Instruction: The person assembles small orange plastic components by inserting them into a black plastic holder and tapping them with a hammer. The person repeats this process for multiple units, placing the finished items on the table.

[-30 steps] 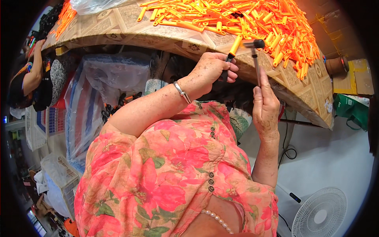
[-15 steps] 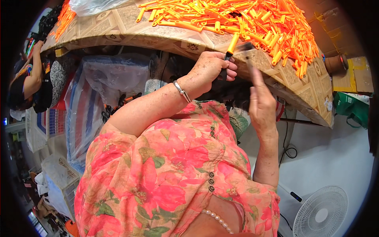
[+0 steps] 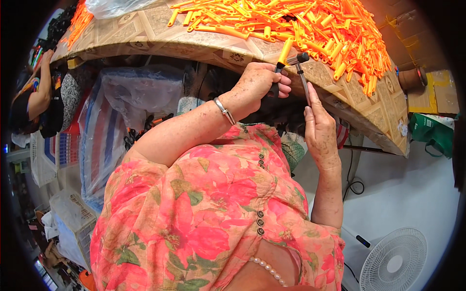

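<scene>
At the table's edge my left hand [image 3: 257, 83] is closed around a black part [image 3: 275, 89], whose exact kind its fingers hide. From the top of that grip an orange plastic handle [image 3: 285, 50] sticks up, tilted a little to the right. My right hand [image 3: 321, 130] grips a small hammer [image 3: 301, 76] by its thin metal shaft, fingers stretched along it. The hammer's black head is just right of the orange handle; whether the two touch I cannot tell. A large heap of similar orange handles [image 3: 310, 29] lies on the table behind both hands.
The patterned table [image 3: 194, 48] curves across the front. Under it stands a striped bag [image 3: 99, 131] with clear plastic. Far left, a person's arm [image 3: 42, 85] is at the table. A white fan [image 3: 395, 262] is at lower right, a green bag [image 3: 432, 133] right of the table.
The hammer was blurred by motion and now shows sharply beside the orange handle. My right hand has shifted only slightly; my left hand keeps its place at the table's edge.
</scene>
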`<action>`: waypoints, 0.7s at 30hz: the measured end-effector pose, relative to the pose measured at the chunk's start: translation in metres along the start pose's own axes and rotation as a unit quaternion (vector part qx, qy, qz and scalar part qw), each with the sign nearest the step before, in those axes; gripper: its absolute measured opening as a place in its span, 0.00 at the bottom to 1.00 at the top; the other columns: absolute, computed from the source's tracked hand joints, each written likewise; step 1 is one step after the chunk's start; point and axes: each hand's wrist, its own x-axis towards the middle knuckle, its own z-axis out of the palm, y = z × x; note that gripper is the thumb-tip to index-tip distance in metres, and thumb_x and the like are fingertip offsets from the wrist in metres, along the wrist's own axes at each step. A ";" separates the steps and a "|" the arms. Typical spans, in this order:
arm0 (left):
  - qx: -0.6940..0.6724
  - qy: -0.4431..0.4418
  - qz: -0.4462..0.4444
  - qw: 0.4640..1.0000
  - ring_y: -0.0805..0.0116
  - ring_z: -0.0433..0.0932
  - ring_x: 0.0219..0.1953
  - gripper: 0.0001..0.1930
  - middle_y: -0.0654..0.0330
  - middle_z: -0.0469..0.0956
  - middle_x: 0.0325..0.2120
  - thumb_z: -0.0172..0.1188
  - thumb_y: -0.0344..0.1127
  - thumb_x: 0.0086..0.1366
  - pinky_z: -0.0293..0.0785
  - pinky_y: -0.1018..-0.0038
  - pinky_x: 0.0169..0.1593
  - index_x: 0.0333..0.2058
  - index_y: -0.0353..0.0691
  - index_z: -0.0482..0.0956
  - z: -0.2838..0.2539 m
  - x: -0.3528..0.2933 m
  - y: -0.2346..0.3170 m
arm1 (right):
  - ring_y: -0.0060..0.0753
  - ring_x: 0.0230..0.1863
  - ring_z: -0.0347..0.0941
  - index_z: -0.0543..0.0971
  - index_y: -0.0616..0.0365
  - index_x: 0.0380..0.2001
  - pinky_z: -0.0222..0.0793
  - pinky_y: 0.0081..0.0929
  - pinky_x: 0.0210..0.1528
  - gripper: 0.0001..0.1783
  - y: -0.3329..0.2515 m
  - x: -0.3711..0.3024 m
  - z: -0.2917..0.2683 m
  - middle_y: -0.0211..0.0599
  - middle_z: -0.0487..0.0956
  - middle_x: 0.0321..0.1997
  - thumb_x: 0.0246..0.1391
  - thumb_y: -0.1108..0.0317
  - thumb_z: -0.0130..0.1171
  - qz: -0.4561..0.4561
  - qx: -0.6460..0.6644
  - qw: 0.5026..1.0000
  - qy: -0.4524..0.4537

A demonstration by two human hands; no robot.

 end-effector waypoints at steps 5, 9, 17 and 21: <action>-0.004 0.001 -0.001 1.000 0.66 0.81 0.30 0.08 0.54 0.79 0.31 0.50 0.25 0.64 0.81 0.72 0.37 0.39 0.28 0.74 0.000 0.000 -0.001 | 0.56 0.41 0.75 0.61 0.52 0.66 0.71 0.43 0.43 0.30 -0.010 0.007 -0.006 0.53 0.77 0.42 0.60 0.76 0.48 -0.089 -0.071 0.991 0.076; 0.000 0.011 -0.001 1.000 0.66 0.81 0.30 0.08 0.54 0.79 0.31 0.49 0.25 0.64 0.81 0.72 0.37 0.39 0.28 0.74 0.001 -0.002 0.001 | 0.55 0.37 0.75 0.60 0.49 0.66 0.70 0.47 0.39 0.30 -0.010 0.009 -0.002 0.50 0.75 0.36 0.60 0.74 0.48 -0.015 -0.129 0.991 -0.016; -0.014 0.008 -0.009 1.000 0.65 0.81 0.30 0.08 0.54 0.79 0.31 0.49 0.25 0.64 0.81 0.72 0.36 0.40 0.28 0.74 0.001 0.000 -0.001 | 0.57 0.47 0.75 0.63 0.52 0.65 0.71 0.43 0.47 0.29 -0.008 0.010 -0.006 0.57 0.76 0.47 0.60 0.76 0.47 -0.075 -0.062 0.994 0.058; -0.017 0.012 -0.007 1.000 0.65 0.81 0.30 0.08 0.55 0.79 0.31 0.49 0.25 0.65 0.81 0.72 0.36 0.39 0.28 0.74 0.000 0.001 0.000 | 0.58 0.46 0.75 0.62 0.52 0.65 0.70 0.43 0.47 0.29 -0.005 0.006 0.001 0.58 0.77 0.46 0.60 0.77 0.47 -0.021 -0.045 0.999 -0.005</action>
